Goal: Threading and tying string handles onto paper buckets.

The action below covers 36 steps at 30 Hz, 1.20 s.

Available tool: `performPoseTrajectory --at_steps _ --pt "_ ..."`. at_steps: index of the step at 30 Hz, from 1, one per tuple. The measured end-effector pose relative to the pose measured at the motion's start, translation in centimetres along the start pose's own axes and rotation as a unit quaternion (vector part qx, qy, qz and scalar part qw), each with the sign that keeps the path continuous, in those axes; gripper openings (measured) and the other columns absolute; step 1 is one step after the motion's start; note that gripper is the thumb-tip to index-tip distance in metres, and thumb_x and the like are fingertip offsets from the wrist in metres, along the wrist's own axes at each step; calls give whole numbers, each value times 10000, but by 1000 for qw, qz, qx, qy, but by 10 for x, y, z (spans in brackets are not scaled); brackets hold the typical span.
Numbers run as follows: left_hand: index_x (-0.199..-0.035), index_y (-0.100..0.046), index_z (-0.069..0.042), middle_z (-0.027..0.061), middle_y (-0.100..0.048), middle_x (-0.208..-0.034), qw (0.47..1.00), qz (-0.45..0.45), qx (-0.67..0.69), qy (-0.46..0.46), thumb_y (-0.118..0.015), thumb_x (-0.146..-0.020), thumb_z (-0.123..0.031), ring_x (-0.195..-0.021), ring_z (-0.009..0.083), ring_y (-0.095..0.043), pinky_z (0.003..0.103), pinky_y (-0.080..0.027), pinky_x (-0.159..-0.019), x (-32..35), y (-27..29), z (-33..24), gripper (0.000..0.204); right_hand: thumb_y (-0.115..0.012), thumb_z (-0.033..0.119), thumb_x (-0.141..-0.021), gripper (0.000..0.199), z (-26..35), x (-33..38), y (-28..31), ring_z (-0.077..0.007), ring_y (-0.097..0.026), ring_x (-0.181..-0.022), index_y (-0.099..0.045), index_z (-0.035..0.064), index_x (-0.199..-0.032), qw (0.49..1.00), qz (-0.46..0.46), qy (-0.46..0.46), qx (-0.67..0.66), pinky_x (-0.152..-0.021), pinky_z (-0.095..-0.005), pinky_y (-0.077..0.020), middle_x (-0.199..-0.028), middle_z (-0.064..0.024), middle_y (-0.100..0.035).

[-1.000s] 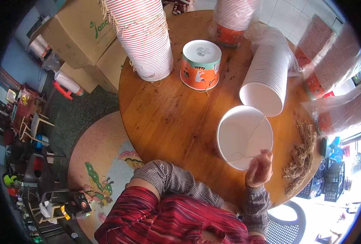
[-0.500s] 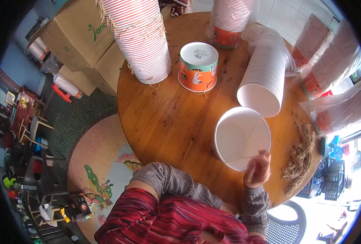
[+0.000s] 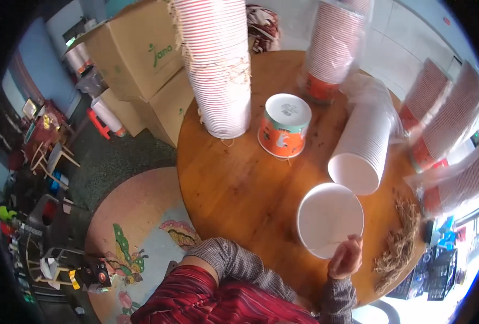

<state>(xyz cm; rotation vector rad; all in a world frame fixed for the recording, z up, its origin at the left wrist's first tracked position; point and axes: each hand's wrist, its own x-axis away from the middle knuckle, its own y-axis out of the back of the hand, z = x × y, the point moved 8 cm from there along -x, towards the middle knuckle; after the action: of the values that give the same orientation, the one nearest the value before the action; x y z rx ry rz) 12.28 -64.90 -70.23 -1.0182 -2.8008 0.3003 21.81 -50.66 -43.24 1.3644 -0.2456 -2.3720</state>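
My right hand [image 3: 346,258] is at the near right rim of a white paper bucket [image 3: 326,218] whose open mouth faces me. Its fingers are pinched together around a thin twine, part of which shows faintly against the bucket's inner wall. My left forearm in a checked sleeve [image 3: 250,268] lies across in front of me. My left hand is almost wholly hidden behind my red clothing, so its fingers do not show. An upside-down orange and green bucket [image 3: 284,141] stands farther off, with a bit of twine at its lower edge.
A nested stack of white buckets [image 3: 365,143] lies on its side, partly in clear plastic. A tall stack with twine ends [image 3: 220,75] stands at the far left of the round wooden table [image 3: 234,183]. A twine bundle [image 3: 399,245] lies at right. Cardboard boxes [image 3: 137,54] stand beyond.
The view has tilted up, so everything sits lower in the picture. The twine that stretched up across the bucket's mouth is now seen only near my right hand.
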Motion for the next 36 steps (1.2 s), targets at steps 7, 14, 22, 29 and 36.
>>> performPoseTrajectory --at_steps 7,14,22,29,36 --pt "-1027 -596 53 198 -624 -879 979 51 -101 -172 -589 -844 -204 -830 260 -582 411 -462 -739 -23 10 43 316 -557 -19 -799 60 -6 4 9 -324 -551 -694 -531 -3 -851 1000 -17 -11 22 -636 -418 -477 -686 -130 -520" --pt "-937 -601 46 163 -595 -768 917 117 -192 -329 -573 -880 -240 -743 216 -548 411 -444 -662 -55 -16 95 293 -558 -26 -780 79 -6 9 6 -306 -541 -680 -537 6 -849 1000 -22 -14 17 -685 -418 -485 -646 -115 -507" --pt "-854 -601 36 167 -577 -701 914 101 367 140 -572 -877 -244 -679 248 -554 439 -437 -623 -20 -30 52 282 -545 -39 -761 114 -3 5 7 -233 -517 -556 -531 26 -854 999 4 50 11 -790 -461 -461 -605 -67 -517" --pt "-917 -593 30 199 -604 -878 955 60 -179 -230 -539 -861 -145 -902 347 -583 408 -467 -867 3 -20 10 192 -597 -82 -695 195 11 -4 -1 -231 -531 -554 -542 38 -839 997 20 74 -8 -763 -461 -471 -616 -62 -542" --pt "-1067 -569 27 162 -616 -980 990 89 42 -103 -564 -887 -165 -953 290 -582 365 -445 -890 18 -15 -38 264 -620 -95 -671 242 9 -2 3 -221 -534 -548 -543 34 -860 996 21 87 4 -757 -430 -475 -618 -52 -541"
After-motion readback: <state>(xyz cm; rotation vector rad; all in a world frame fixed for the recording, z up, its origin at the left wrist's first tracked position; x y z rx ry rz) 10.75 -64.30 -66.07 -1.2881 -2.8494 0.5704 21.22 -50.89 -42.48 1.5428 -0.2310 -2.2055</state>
